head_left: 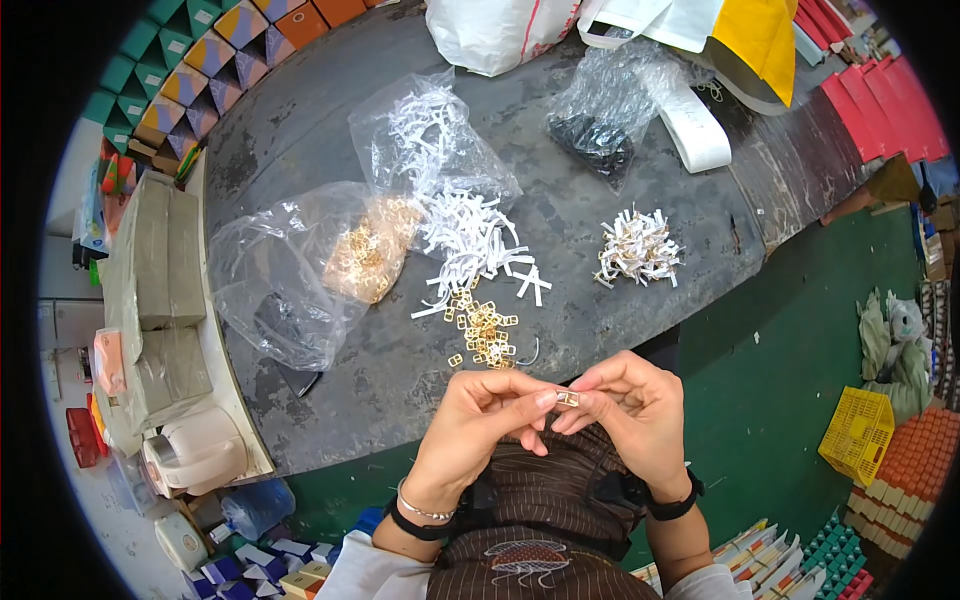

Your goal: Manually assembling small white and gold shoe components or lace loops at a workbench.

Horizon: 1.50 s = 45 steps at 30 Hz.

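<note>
Close to my body, just off the table's near edge, my left hand (pixel 485 415) and my right hand (pixel 632 408) meet with fingertips pinched. Between them is a small gold-coloured buckle (pixel 569 398), gripped from both sides. Whether a white strip is threaded in it is too small to tell. A loose heap of similar gold buckles (pixel 485 330) lies on the table just beyond my left hand. Behind that heap spreads a pile of short white strips (pixel 470 240). Farther right sits a separate pile of white strips with gold bits among them (pixel 640 248).
A clear bag of gold buckles (pixel 370 250) and a clear bag of white strips (pixel 430 130) lie on the dark table (pixel 400 400). Beyond stand a white plastic bag (pixel 490 35), a bag with black contents (pixel 600 135) and a white band (pixel 692 125). A yellow crate (pixel 857 432) stands on the floor.
</note>
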Tool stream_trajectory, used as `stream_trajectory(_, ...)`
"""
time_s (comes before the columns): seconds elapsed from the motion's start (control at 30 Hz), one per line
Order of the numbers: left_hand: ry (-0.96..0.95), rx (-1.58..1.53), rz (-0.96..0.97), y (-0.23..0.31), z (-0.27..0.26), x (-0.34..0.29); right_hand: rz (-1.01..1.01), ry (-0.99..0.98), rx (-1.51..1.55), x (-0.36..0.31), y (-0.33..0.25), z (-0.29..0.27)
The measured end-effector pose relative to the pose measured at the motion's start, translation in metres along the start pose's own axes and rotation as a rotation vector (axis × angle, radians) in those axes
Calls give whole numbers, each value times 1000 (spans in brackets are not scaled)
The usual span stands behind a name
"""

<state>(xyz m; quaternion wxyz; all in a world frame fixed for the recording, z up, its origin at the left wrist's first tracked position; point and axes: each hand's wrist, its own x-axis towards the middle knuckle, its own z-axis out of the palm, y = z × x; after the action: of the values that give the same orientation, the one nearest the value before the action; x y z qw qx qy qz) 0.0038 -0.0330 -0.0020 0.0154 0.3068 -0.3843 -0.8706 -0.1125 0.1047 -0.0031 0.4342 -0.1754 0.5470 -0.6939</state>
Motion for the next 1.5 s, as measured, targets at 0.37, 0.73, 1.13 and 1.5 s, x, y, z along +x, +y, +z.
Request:
stream_trajectory(0.37,88,143,74,1,9,-4,31,8,68,-3,-2,7)
stream_trajectory(0.73,112,133,64,-1,28,-1,-207,-7,-13,-13,-17,-5)
stream_trajectory(1.13,188,252,213,-10,41,-9,-373,237,-287,-32,-27,-6)
stream_trajectory(1.5,132,64,197,-18,30,-7,-180,179,-200,-28,-5,0)
